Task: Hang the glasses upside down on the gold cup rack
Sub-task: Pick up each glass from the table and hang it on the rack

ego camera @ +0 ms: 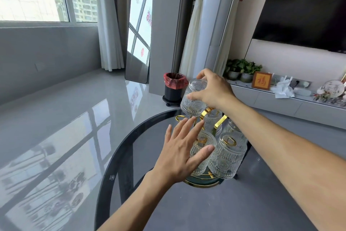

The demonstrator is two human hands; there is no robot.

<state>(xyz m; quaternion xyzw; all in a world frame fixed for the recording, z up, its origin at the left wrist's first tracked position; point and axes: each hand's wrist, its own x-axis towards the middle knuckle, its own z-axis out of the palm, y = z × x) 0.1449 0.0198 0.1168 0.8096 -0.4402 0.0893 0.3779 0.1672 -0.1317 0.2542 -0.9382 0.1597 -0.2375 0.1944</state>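
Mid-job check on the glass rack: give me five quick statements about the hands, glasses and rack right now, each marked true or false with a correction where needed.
1. The right hand grips a ribbed glass held upside down above the gold cup rack. True.
2. The left hand is holding a second glass. False: it is open, fingers spread, in front of the rack with nothing gripped.
3. Several glasses already hang inverted on the rack, such as the nearest one. True.
4. The rack stands on the floor. False: it stands on the dark round table.
5. The bin with the red liner sits on the table. False: it stands on the floor beyond the table.
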